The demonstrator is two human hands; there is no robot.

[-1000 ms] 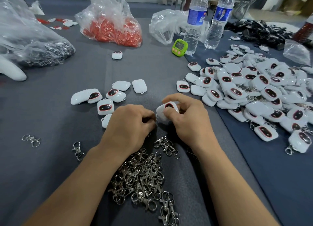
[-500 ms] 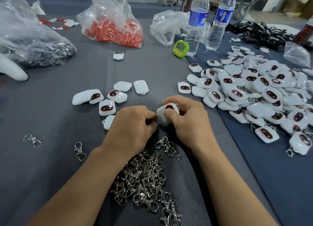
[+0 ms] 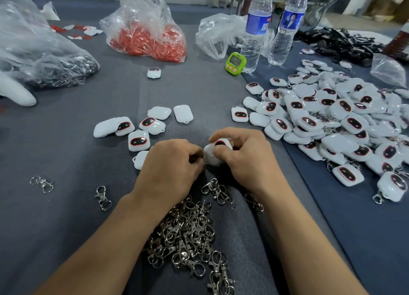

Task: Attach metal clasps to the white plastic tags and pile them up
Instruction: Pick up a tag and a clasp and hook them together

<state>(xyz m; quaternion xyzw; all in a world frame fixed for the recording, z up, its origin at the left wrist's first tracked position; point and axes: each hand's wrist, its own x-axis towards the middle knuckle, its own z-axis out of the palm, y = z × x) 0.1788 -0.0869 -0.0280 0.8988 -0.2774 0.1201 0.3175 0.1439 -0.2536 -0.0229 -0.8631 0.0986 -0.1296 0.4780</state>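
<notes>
My right hand [image 3: 250,157] grips a white plastic tag [image 3: 212,154] with a dark, red-rimmed window, held just above the grey cloth. My left hand [image 3: 170,168] is curled against the tag's left edge, fingertips pinched on something small that my fingers hide. A heap of metal clasps [image 3: 188,235] lies between my forearms. Several loose tags [image 3: 138,141] lie to the left of my hands. A big pile of tags with clasps [image 3: 332,122] covers the right side.
Two water bottles [image 3: 254,29] and a green timer [image 3: 235,63] stand at the back. A bag of red parts [image 3: 146,33] and a clear bag of dark parts [image 3: 44,58] lie far left. Stray clasps [image 3: 103,197] lie on the cloth at left.
Both hands stay pressed together at the tag, with only small finger movement. The view has shifted slightly.
</notes>
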